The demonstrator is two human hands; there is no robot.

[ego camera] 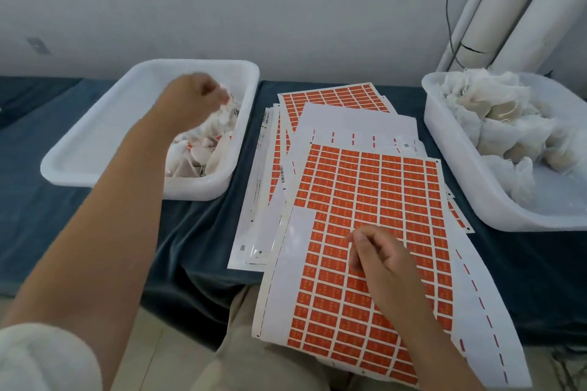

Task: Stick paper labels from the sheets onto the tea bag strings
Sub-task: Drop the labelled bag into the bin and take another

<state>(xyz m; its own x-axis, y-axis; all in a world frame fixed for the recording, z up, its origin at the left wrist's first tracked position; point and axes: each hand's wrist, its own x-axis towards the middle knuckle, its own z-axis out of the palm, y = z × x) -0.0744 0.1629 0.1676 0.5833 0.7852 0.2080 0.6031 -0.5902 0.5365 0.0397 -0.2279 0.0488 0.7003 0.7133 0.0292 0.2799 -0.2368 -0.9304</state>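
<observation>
My left hand [193, 98] hovers over the right end of the left white tray [95, 124], blurred, its fingers curled on a white tea bag [224, 105] above a small pile of labelled tea bags [203, 152]. My right hand [378, 251] rests on the top label sheet [365, 187], which lies partly on my lap. Its thumb and forefinger are curled and pinch at an orange label [341, 251] near the sheet's peeled corner. A second white tray [476, 187] at the right holds a heap of unlabelled tea bags [495, 117].
More label sheets [333, 98] are fanned out under the top one on the dark blue cloth [197, 225] between the two trays. White pipes [495, 9] and a cable stand against the wall at the back right.
</observation>
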